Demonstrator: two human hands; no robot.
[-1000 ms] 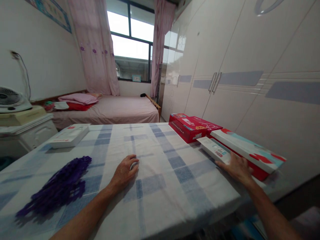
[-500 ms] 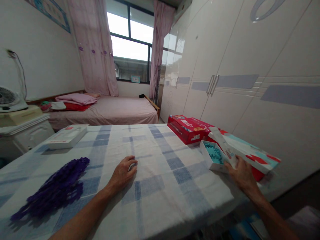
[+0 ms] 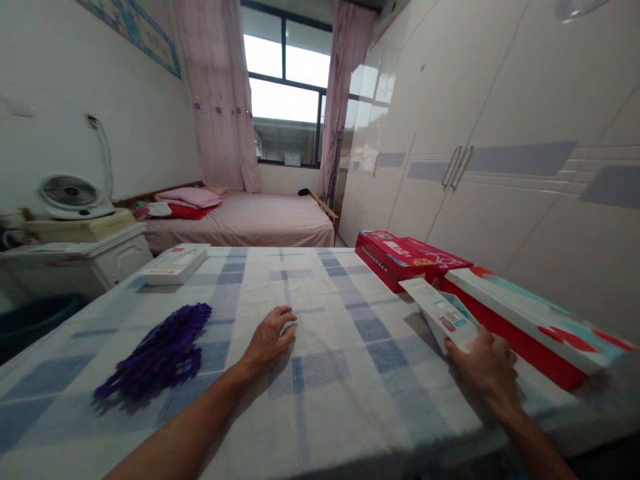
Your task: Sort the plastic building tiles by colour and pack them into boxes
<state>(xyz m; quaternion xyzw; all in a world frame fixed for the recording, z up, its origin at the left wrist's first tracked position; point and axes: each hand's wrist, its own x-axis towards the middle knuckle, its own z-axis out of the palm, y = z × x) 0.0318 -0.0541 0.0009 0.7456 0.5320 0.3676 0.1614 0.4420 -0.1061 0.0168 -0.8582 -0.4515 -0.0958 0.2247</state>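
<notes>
My right hand point(image 3: 483, 363) grips the near end of a small white box point(image 3: 440, 310). The box's long labelled panel slants up to the left, and a sliver of pale teal shows behind it. Most of the inside is hidden by the panel. On the checked tablecloth point(image 3: 320, 380), near the middle, rests my left hand point(image 3: 273, 333), its fingers loosely curved and a gap between thumb and fingers; I see nothing held in it. To its left lies a heap of dark purple stringy or knitted material point(image 3: 157, 353).
A red box point(image 3: 400, 257) and a long red, white and teal box point(image 3: 530, 320) line the table's right side. At the far left sits a flat white box point(image 3: 176, 263). Beyond are a bed point(image 3: 280, 217), a fan point(image 3: 75, 197) and a tall wardrobe point(image 3: 480, 220).
The view has swung left. My right hand has tilted the white box or its panel, so the teal pieces inside are now mostly hidden. My left hand stays on the cloth.
</notes>
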